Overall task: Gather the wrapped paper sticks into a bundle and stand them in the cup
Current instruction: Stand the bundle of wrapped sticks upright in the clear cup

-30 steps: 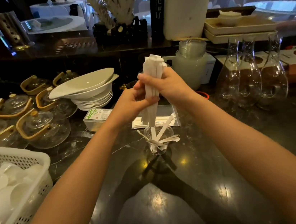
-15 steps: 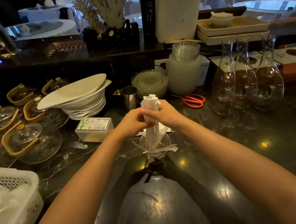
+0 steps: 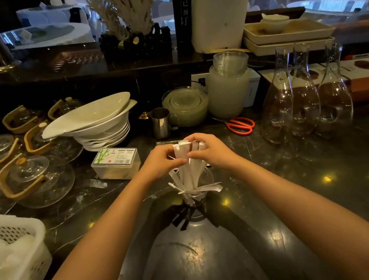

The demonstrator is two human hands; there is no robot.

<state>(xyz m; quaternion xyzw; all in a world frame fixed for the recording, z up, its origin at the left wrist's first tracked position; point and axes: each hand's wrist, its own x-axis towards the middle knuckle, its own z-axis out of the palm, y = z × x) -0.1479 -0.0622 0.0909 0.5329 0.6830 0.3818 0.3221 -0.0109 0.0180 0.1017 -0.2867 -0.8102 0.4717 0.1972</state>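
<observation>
Both hands are on it: the left hand (image 3: 162, 159) and right hand (image 3: 214, 151) meet over the cup (image 3: 196, 195), fingers (image 3: 196, 137) curled narrow round the top of the bundle of wrapped paper sticks (image 3: 188, 166). The bundle stands nearly upright, its lower ends down inside the clear cup near the middle of the dark surface (image 3: 291, 196).

A few loose sticks (image 3: 209, 187) have splayed out and lie bent over the rim, so the set is not tidy yet.

These look feather-light and thin, with flimsy paper sleeves that crease and slide against each other. A soft pinch near the top, as here, should hold them together, though a squeeze lower down, just above the rim, would likely stop the fanning.

The cup looks like thin glass, narrow and easy to tip. I'd let go gently and steady it at its base. The red scissors (image 3: 240, 126) lie well clear behind.
</observation>
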